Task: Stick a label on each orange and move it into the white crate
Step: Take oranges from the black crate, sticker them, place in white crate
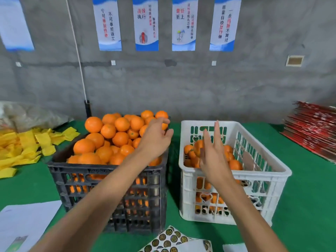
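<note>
While both hands hover empty: left hand [156,137] fingers loosely curled over heaped oranges [109,139] in one black crate [109,180]; right hand [211,153] fingers spread above one white crate [234,174], part-filled. One label sheet [169,240] near front edge.

Both forearms bare, no sleeves visible; left hand [156,137] & right hand [213,155] ungloved, no rings/watch.

We see the label sheet [172,240] cut off by the near edge; poster [109,24] text is too blurred to read.
</note>
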Motion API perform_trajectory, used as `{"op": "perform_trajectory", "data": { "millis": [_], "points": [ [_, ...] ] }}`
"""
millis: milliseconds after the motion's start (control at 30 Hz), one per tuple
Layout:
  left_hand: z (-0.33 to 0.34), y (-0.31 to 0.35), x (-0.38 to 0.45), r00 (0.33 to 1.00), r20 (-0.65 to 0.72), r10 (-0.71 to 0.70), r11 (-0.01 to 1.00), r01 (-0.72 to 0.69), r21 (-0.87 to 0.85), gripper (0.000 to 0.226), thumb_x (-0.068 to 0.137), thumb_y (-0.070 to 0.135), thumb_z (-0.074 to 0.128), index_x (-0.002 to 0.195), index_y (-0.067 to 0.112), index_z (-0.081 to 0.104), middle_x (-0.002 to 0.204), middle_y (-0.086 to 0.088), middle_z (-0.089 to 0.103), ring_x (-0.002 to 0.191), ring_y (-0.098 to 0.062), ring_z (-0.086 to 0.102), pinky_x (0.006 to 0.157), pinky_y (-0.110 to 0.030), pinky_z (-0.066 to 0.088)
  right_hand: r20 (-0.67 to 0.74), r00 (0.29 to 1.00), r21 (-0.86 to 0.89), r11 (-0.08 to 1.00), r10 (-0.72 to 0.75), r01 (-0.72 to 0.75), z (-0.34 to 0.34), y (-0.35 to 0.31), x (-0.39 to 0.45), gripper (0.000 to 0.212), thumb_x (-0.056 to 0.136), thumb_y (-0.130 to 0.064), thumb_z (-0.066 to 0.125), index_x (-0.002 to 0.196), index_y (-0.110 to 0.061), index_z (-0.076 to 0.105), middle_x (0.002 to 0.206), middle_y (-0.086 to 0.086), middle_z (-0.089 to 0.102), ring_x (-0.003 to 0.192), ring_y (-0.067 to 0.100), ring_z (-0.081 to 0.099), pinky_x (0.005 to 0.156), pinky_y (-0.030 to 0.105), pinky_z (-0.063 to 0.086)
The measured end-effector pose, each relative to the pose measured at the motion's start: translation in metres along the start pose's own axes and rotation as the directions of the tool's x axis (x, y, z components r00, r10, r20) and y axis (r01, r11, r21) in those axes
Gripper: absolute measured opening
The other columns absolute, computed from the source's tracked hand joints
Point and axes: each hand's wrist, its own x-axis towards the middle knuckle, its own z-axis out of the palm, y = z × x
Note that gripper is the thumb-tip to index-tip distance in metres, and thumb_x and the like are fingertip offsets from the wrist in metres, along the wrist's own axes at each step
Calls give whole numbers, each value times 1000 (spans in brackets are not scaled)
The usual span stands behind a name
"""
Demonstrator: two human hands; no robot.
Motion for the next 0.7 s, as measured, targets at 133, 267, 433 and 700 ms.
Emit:
{"op": "perform_trajectory", "data": {
  "millis": [133, 267, 433, 700],
  "points": [
    [-11, -67, 56, 958, 218, -189, 891, 74, 447, 59, 95, 3, 59, 151, 16, 46, 156, -17, 39, 133, -40, 51, 106, -49, 46, 36, 999, -136, 991, 3, 1, 24, 3, 0, 51, 107, -27, 41, 157, -13, 36, 171, 11, -8, 159, 29, 2, 128, 42, 17],
    [-8, -104, 88, 862, 399, -314, 778, -7, 628, 79, 96, 9, 62, 164, 23, 25, 171, -11, 19, 147, -35, 41, 110, -46, 46, 62, 998, -193, 981, 23, -11, 29, 4, 3, 50, 109, -40, 26, 155, -23, 38, 172, 11, 1, 159, 25, 2, 129, 38, 9],
    [-2, -113, 98, 875, 398, -275, 759, -57, 648, 67, 97, 9, 66, 155, 19, 35, 159, -17, 35, 132, -40, 54, 102, -51, 49, 79, 996, -197, 980, 30, -14, 32, 7, 5, 51, 109, -42, 23, 154, -24, 39, 172, 10, 4, 159, 25, 4, 129, 37, 10],
    [-36, -59, 57, 988, 154, -19, 924, -42, 380, 66, 85, 34, 86, 141, 26, 52, 131, -7, 62, 112, -27, 60, 80, -37, 46, -5, 995, -133, 987, -95, 94, 32, 7, 5, 46, 108, -37, 35, 151, -25, 46, 165, 0, 33, 152, 18, 28, 124, 36, 23]
  ]
}}
